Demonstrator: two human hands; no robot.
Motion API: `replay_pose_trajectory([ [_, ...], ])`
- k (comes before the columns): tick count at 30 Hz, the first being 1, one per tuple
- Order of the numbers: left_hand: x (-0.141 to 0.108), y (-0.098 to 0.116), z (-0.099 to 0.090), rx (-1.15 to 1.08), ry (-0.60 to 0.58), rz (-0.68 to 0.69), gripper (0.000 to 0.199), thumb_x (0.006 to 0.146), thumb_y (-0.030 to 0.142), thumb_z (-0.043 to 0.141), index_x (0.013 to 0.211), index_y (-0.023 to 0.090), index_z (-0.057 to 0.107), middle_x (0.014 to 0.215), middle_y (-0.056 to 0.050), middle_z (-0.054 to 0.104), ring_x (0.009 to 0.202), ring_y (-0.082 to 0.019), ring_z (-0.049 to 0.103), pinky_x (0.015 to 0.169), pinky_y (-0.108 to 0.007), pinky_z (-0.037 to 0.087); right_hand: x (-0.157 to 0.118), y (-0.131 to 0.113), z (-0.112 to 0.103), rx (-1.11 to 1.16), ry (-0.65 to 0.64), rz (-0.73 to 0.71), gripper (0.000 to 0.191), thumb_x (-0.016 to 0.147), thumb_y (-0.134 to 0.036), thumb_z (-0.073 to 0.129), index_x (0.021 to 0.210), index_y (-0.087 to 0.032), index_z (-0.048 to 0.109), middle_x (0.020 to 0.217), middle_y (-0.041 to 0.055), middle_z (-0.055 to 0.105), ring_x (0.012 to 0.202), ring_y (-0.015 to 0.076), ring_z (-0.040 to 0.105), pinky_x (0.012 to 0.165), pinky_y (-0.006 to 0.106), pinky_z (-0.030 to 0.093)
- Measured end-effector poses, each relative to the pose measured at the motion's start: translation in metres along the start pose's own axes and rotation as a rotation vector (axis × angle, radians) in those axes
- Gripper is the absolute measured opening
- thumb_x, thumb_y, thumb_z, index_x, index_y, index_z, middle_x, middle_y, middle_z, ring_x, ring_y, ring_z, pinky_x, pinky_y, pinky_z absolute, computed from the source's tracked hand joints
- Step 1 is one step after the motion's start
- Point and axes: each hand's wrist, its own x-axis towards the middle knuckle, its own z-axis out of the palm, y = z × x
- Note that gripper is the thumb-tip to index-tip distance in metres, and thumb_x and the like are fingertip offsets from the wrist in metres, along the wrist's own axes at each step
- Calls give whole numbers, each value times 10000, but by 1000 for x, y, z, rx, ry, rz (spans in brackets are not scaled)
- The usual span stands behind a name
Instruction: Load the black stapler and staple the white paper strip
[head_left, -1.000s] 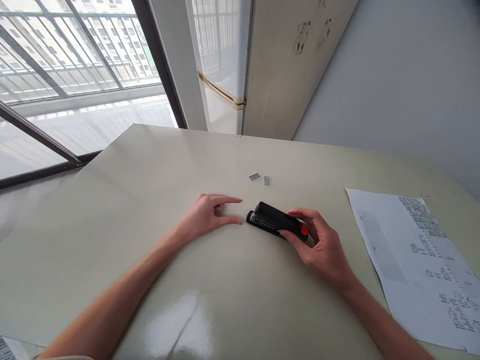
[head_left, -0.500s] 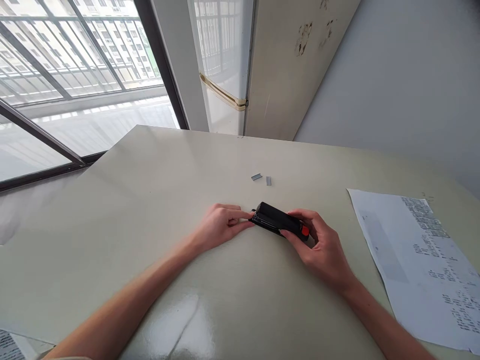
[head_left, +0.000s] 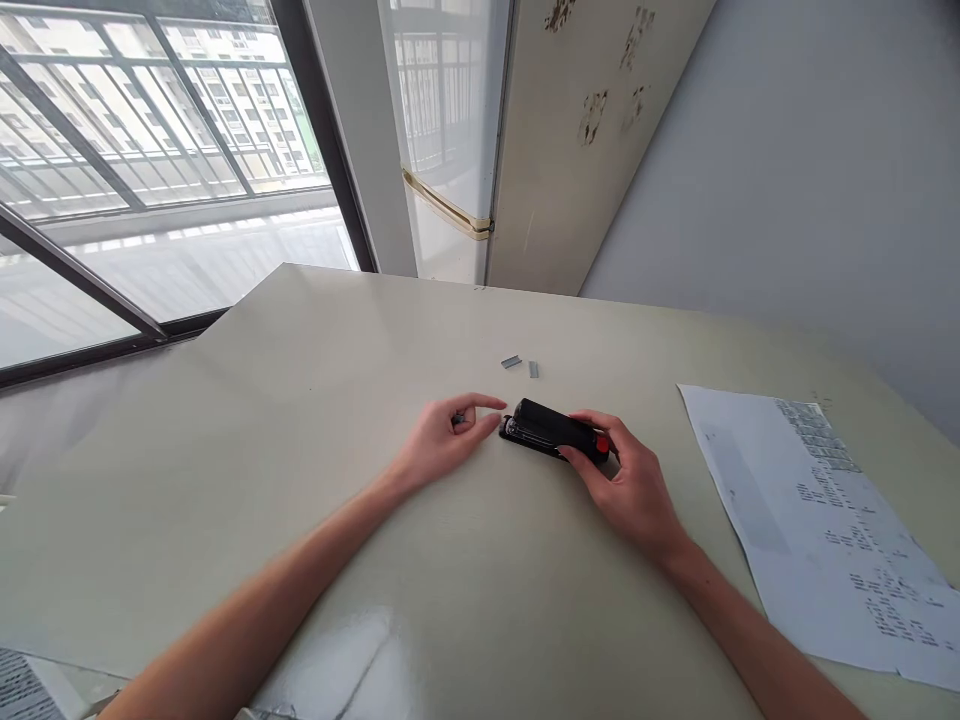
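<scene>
A black stapler (head_left: 551,428) with a red rear end lies tilted on the table, its front pointing left. My right hand (head_left: 626,480) is closed around its rear half, thumb on the near side and fingers on the far side. Just left of the stapler's front is my left hand (head_left: 454,432), its thumb and index finger stretched out and apart. The other fingers are curled, with a small dark grey piece (head_left: 458,420) showing among them, too small to name. Beyond the stapler lie two short staple strips (head_left: 511,362), (head_left: 533,369), apart from each other.
A printed paper sheet (head_left: 780,520) lies on the right side of the pale table (head_left: 375,340). More printed material (head_left: 26,690) shows at the lower left corner. Behind the table stand a fridge (head_left: 450,110) and a window (head_left: 187,120).
My left hand has drawn back from the stapler's front, and its thumb and index finger have parted. My right hand still grips the stapler. The camera view has tipped up slightly.
</scene>
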Motion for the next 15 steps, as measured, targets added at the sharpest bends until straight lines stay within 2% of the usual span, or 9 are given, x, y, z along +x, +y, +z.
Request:
replay_pose_trajectory([
  [2, 1, 2, -2, -272, 49, -109, 409, 938, 553, 699, 1104, 190, 789, 652, 74, 261, 575, -111, 238, 539, -254, 217, 3, 1, 2, -32, 15, -22, 353, 1002, -495, 633, 1291, -294, 653, 1182, 67, 745, 953, 260, 674, 797, 404, 578],
  [5, 2, 0, -2, -821, 80, -247, 323, 920, 464, 761, 1049, 168, 741, 661, 77, 303, 541, -88, 252, 479, -216, 229, 13, 4, 9, -77, 46, -80, 370, 1017, -512, 599, 1303, -286, 657, 1148, 78, 742, 969, 276, 662, 850, 440, 578],
  [8, 4, -2, 0, -1253, 51, -344, 237, 966, 358, 698, 1022, 128, 716, 702, 34, 455, 561, -81, 417, 502, -185, 384, 32, 5, 21, -117, 66, -144, 363, 1019, -499, 593, 1293, -272, 664, 1140, 92, 744, 1008, 293, 650, 908, 471, 566],
  [11, 5, -2, 2, -1432, 28, -394, 301, 1041, 337, 564, 1066, 81, 719, 821, -68, 628, 705, -127, 614, 670, -229, 553, 55, 2, 38, -115, 91, -187, 326, 1014, -440, 601, 1271, -252, 670, 1187, 111, 746, 1086, 308, 641, 983, 491, 541],
  [15, 4, 1, 3, -1436, 22, -423, 373, 1087, 333, 482, 1139, 44, 712, 943, -139, 726, 868, -187, 726, 865, -296, 606, 75, -15, 53, -130, 92, -258, 345, 1019, -343, 565, 1336, -217, 623, 1308, 142, 701, 1240, 324, 598, 1090, 530, 481],
])
